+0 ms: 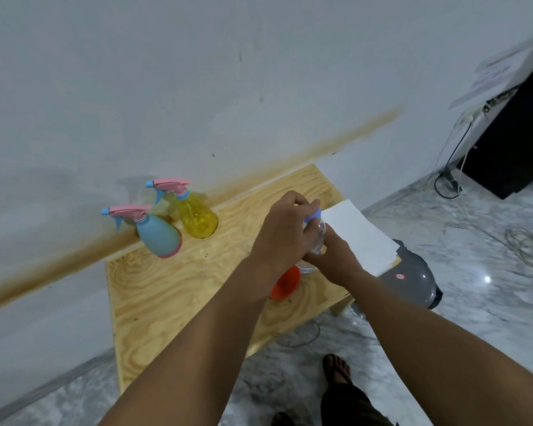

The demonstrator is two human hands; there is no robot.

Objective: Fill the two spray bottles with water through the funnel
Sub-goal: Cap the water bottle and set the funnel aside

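Two spray bottles stand at the back left of the wooden table (166, 302), against the wall: a blue one (159, 233) and a yellow see-through one (197, 216), both with pink trigger heads on. Over the table's right half my right hand (336, 259) grips the body of a clear water bottle (319, 238). My left hand (283, 235) is curled round its blue cap (316, 215). An orange funnel (285, 282) lies on the table under my hands, partly hidden by my left forearm.
A white sheet of paper (360, 238) lies on the table's right end. Beyond that edge a grey rounded appliance (413, 278) stands on the marble floor. Cables and a black cabinet (511, 142) are at the far right. My feet are below the table's front edge.
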